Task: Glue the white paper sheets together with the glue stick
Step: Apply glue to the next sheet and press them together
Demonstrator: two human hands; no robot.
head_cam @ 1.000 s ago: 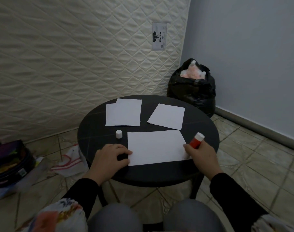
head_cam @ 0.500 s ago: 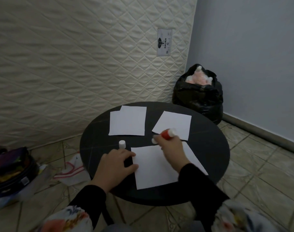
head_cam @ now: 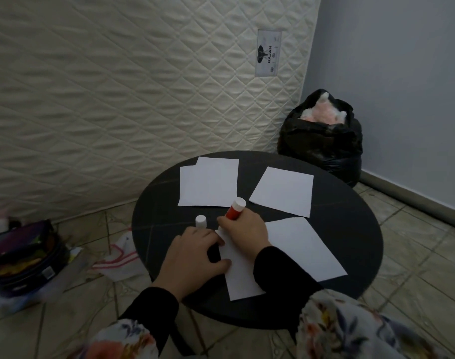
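Note:
Three lots of white paper lie on a round black table [head_cam: 350, 218]. The near sheet [head_cam: 301, 247] lies askew in front of me. A far left stack [head_cam: 208, 185] of two overlapping sheets and a far right sheet [head_cam: 283, 190] lie behind it. My right hand [head_cam: 247, 230] grips the red glue stick [head_cam: 233, 211], white end up and tilted right, at the near sheet's top left corner; its lower end is hidden by my fingers. My left hand [head_cam: 192, 257] presses on the sheet's left edge, thumb on the paper. The white cap [head_cam: 201, 221] stands upright just beyond my left hand.
A quilted mattress [head_cam: 143, 94] leans against the wall behind the table. At the back right stands a full black bag [head_cam: 322, 146]. On the tiled floor to the left lie a dark open case [head_cam: 22, 257] and a white and red cloth [head_cam: 117, 255].
My right hand has carried the glue stick from the near sheet's right edge across to its top left corner. The sheet has turned askew. My left hand stays on its left edge.

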